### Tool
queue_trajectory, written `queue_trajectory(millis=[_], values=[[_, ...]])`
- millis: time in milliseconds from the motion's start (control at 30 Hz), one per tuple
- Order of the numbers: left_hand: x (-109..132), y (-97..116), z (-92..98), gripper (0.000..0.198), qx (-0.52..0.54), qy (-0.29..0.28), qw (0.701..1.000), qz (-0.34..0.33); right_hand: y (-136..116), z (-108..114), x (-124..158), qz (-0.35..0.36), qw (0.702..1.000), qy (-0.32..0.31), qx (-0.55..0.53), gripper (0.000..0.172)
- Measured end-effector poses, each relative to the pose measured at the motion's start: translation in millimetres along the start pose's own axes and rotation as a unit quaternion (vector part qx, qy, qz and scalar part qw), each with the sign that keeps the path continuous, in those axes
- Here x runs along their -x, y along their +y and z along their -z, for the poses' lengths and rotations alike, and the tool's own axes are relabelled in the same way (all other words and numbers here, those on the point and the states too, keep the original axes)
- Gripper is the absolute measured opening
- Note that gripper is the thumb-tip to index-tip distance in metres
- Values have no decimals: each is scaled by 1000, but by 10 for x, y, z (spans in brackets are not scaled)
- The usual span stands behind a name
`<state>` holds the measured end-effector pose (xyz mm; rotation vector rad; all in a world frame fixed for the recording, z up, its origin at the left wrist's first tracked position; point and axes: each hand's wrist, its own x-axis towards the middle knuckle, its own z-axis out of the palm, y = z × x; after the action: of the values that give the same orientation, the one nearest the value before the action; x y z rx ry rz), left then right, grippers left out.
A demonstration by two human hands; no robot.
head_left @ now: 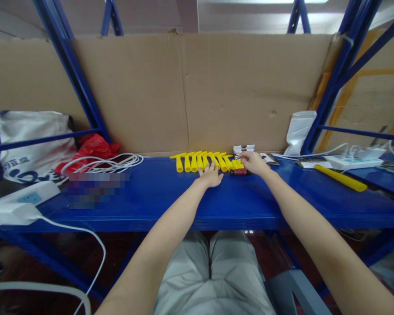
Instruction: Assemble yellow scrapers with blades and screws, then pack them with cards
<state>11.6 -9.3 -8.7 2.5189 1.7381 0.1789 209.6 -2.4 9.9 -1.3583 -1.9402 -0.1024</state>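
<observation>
Ahead, left hand (211, 176) overlaps yellow tools (193, 162); right hand (253, 162) by red pieces (239, 172).

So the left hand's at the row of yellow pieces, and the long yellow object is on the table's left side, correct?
Side's wrong: the head view shows the long yellow object on the right of the table. The left hand is at the row of yellow pieces.
</observation>
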Motion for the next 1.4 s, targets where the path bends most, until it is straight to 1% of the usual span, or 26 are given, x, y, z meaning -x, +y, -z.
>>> queue_trajectory(millis=[100,267,367,467,533,600,633,700,800,933,1033,1133,1267,1333,1400], values=[[-24,-13,-1,65,25,47,999,-6,7,1,6,0,1000,-1,-3,31],[-104,-68,-4,69,101,118,987,-51,17,-24,1,4,1000,-6,-26,31],[-144,-80,-5,69,152,173,970,-73,18,-51,2,10,999,-2,-44,29],[-150,-71,10,70,192,235,947,-103,24,-78,2,9,998,2,-69,26],[-140,-58,21,71,213,262,932,-131,25,-102,-4,-5,995,3,-102,22],[-129,-39,26,71,230,274,920,-158,13,-132,-15,-38,986,-2,-162,18],[-123,-28,26,71,236,279,915,-173,-2,-146,-20,-60,977,-7,-202,17],[-110,-1,26,69,239,293,901,-211,-48,-168,-24,-112,950,-20,-289,18],[-69,57,30,65,212,316,883,-273,-140,-170,-15,-174,894,-42,-412,25],[31,156,41,62,165,311,876,-329,-226,-130,0,-212,808,-76,-545,32],[106,218,40,59,134,298,877,-353,-244,-100,-3,-224,763,-69,-602,33],[151,246,29,52,111,295,875,-368,-233,-89,-19,-227,740,-54,-631,27],[170,252,6,43,102,298,871,-378,-175,-86,-58,-237,722,-36,-650,18],[176,259,-4,39,96,293,869,-387,-142,-78,-73,-255,719,-30,-645,16],[191,275,-3,34,88,279,873,-389,-125,-69,-78,-269,728,-30,-631,15]])
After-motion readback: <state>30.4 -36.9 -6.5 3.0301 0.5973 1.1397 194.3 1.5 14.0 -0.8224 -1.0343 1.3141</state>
